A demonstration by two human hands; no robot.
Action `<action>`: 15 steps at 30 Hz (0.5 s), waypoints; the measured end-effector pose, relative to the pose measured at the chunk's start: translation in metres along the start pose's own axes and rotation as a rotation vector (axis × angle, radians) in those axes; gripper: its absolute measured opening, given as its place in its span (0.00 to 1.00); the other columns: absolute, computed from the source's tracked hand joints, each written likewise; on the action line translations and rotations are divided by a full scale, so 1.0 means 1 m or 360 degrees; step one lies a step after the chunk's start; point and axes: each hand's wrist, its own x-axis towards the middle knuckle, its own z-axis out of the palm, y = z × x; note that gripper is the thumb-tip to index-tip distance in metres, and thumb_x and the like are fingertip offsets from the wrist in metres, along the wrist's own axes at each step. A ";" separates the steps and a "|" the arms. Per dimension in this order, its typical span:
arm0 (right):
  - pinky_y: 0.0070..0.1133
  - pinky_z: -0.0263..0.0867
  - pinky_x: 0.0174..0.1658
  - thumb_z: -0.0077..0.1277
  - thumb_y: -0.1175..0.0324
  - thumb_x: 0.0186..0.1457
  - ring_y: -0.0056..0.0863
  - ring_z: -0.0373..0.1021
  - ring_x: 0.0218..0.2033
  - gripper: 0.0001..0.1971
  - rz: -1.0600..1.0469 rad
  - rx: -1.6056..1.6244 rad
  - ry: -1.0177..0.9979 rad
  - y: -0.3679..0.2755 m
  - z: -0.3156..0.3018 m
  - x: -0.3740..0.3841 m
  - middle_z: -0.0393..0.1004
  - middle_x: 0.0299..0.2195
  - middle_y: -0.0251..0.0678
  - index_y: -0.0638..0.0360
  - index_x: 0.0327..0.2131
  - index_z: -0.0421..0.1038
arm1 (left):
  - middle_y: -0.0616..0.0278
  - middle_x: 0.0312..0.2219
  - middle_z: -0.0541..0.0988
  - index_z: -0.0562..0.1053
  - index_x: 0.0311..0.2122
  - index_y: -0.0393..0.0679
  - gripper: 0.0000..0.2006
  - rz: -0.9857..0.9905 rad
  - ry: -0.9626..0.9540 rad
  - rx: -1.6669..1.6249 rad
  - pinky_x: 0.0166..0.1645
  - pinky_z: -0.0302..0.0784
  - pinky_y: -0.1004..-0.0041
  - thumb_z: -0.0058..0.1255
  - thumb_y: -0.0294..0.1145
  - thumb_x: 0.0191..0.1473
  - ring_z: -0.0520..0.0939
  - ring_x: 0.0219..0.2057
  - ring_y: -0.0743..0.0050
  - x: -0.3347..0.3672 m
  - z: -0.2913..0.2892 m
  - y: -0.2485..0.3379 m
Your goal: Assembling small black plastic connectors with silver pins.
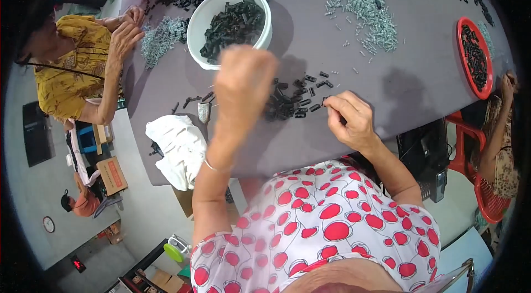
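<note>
My left hand (243, 80) is smeared by motion above the table, just in front of the white bowl (194, 35). Its fingers are too blurred to show whether they hold anything. Inside the bowl lies a heap of black plastic parts (235, 24). To the right, my right hand (352, 120) is closed low over the table, thumb and forefinger pinching a small black plastic part (325, 101). Between my hands is a loose pile of short black plastic pieces (285, 104), partly hidden behind my left hand.
A crumpled white cloth (178, 146) lies left of my left forearm. Small metal springs (368, 13) spread over the grey table (310, 143). A red tray (461, 44) of black parts sits far right. One person (74, 60) works at left; another person's arm (498, 127) shows at right.
</note>
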 end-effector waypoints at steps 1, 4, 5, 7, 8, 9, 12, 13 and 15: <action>0.24 0.63 0.22 0.52 0.86 0.36 0.32 0.66 0.19 0.13 0.0005 0.0003 -0.0002 -0.001 -0.001 0.000 0.68 0.22 0.37 0.63 0.30 0.70 | 0.58 0.28 0.76 0.75 0.30 0.41 0.06 -0.0022 -0.0115 -0.0013 0.36 0.72 0.65 0.57 0.23 0.43 0.75 0.32 0.58 -0.015 0.008 0.006; 0.24 0.63 0.22 0.52 0.87 0.36 0.31 0.67 0.20 0.14 -0.0006 0.0010 -0.0019 -0.004 -0.002 0.000 0.69 0.22 0.37 0.63 0.31 0.70 | 0.57 0.28 0.76 0.75 0.30 0.40 0.05 -0.0180 -0.0271 -0.0017 0.36 0.71 0.66 0.56 0.22 0.44 0.75 0.32 0.58 -0.042 0.028 0.017; 0.24 0.63 0.22 0.52 0.87 0.36 0.32 0.67 0.20 0.14 -0.0008 0.0024 -0.0012 -0.004 -0.002 -0.001 0.69 0.23 0.37 0.63 0.31 0.70 | 0.57 0.27 0.76 0.75 0.31 0.39 0.05 -0.0313 -0.0313 -0.0013 0.36 0.71 0.67 0.56 0.22 0.45 0.76 0.31 0.59 -0.046 0.031 0.019; 0.24 0.64 0.22 0.52 0.87 0.36 0.32 0.67 0.20 0.13 -0.0006 0.0032 -0.0004 -0.004 -0.003 -0.001 0.69 0.23 0.37 0.64 0.31 0.70 | 0.58 0.28 0.76 0.75 0.30 0.39 0.04 -0.0336 -0.0333 -0.0010 0.36 0.70 0.65 0.56 0.23 0.46 0.75 0.31 0.57 -0.045 0.036 0.018; 0.24 0.64 0.22 0.52 0.86 0.36 0.32 0.67 0.20 0.13 -0.0012 0.0029 0.0002 -0.004 -0.003 -0.001 0.69 0.23 0.37 0.64 0.31 0.70 | 0.58 0.28 0.75 0.75 0.30 0.39 0.04 -0.0300 -0.0357 0.0001 0.36 0.70 0.65 0.56 0.24 0.45 0.75 0.31 0.57 -0.043 0.038 0.017; 0.24 0.64 0.22 0.52 0.86 0.36 0.32 0.67 0.20 0.13 -0.0018 0.0024 0.0008 -0.005 -0.003 -0.001 0.69 0.23 0.37 0.64 0.31 0.70 | 0.58 0.28 0.75 0.75 0.30 0.39 0.05 -0.0263 -0.0381 0.0012 0.36 0.70 0.64 0.56 0.24 0.45 0.75 0.31 0.57 -0.041 0.039 0.017; 0.24 0.64 0.22 0.52 0.86 0.36 0.32 0.67 0.20 0.13 -0.0004 0.0013 0.0002 -0.005 -0.004 -0.002 0.69 0.23 0.37 0.64 0.31 0.70 | 0.57 0.28 0.75 0.75 0.30 0.39 0.05 -0.0277 -0.0531 0.0012 0.37 0.70 0.64 0.57 0.25 0.44 0.75 0.32 0.57 -0.031 0.039 0.019; 0.24 0.64 0.22 0.52 0.86 0.36 0.32 0.67 0.20 0.13 -0.0004 0.0001 0.0007 -0.005 -0.003 -0.002 0.69 0.23 0.37 0.64 0.31 0.70 | 0.57 0.28 0.75 0.75 0.30 0.39 0.05 -0.0268 -0.0530 0.0003 0.37 0.70 0.64 0.57 0.25 0.44 0.75 0.32 0.57 -0.029 0.039 0.018; 0.23 0.64 0.23 0.52 0.86 0.36 0.31 0.67 0.21 0.13 -0.0007 0.0045 0.0018 -0.004 -0.002 -0.002 0.69 0.23 0.37 0.64 0.31 0.70 | 0.56 0.28 0.74 0.74 0.29 0.39 0.06 -0.0176 -0.0518 0.0045 0.36 0.71 0.65 0.58 0.24 0.42 0.74 0.32 0.56 -0.026 0.038 0.016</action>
